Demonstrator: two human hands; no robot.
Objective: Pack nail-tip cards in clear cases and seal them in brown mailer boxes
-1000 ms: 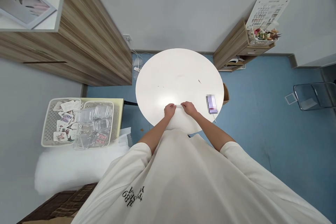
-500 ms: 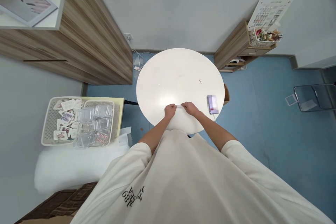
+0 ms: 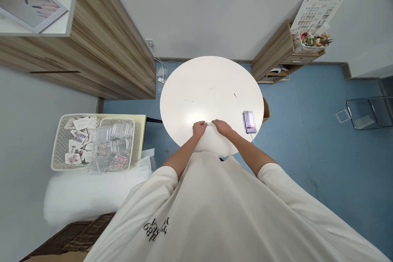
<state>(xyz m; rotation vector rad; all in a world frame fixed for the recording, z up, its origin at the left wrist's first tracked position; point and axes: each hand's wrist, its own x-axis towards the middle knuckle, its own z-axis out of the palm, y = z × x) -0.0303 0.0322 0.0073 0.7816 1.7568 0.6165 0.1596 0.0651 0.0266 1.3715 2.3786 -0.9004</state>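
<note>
Over the near half of the round white table (image 3: 211,77), both hands meet close together with fingers closed. A short, thin whitish strip (image 3: 209,123) spans the gap between them; its kind is too small to make out. My left hand (image 3: 199,128) pinches the strip's left end. At the other end, my right hand (image 3: 222,127) grips it with curled fingers. To the right of that hand a phone with a purple, blurred-out screen (image 3: 249,122) lies near the table's edge, a white cable running from it.
On the left, a basket of cards (image 3: 55,151) and a basket of clear plastic boxes (image 3: 132,147) stand on a yellowish table (image 3: 141,125). A white roll (image 3: 89,196) lies before them. Wooden cabinets (image 3: 123,49) stand behind. A metal-framed chair (image 3: 368,112) is far right.
The view has shifted slightly, so the surroundings sit a little further right. My hands stay almost still, both on the whitish strip.
</note>
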